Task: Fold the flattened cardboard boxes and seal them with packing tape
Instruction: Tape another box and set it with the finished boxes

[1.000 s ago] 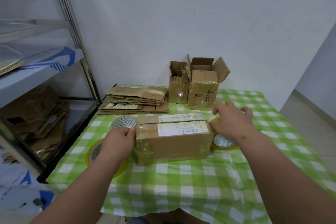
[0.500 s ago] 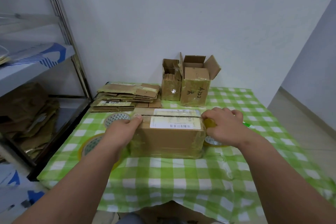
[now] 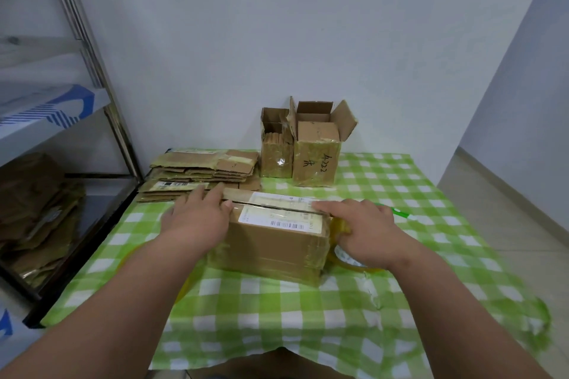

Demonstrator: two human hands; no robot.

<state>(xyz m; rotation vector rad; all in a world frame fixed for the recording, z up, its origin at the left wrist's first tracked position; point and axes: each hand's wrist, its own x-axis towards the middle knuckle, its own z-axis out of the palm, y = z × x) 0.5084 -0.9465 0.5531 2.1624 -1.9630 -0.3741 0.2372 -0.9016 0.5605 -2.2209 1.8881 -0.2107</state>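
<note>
A folded cardboard box (image 3: 271, 243) with a white shipping label lies in the middle of the green checked table (image 3: 308, 317); its top flaps are down with a seam along the top. My left hand (image 3: 197, 218) lies flat on the left end of the top, fingers straight across the flaps. My right hand (image 3: 363, 228) is at the right end, its index finger stretched along the top edge. It seems to pinch a yellowish tape strip rising from the packing tape roll (image 3: 351, 261) lying under it. A second tape roll (image 3: 187, 283) shows under my left forearm.
A stack of flattened boxes (image 3: 200, 169) lies at the back left. Two open boxes (image 3: 277, 151) (image 3: 317, 157) stand against the wall. A metal shelf (image 3: 101, 95) holding more cardboard (image 3: 34, 209) stands to the left. A green item (image 3: 397, 211) lies behind my right hand.
My left hand has moved from the box's left side up onto the top flaps. My right hand has closed in on the right end, with a finger now on the top.
</note>
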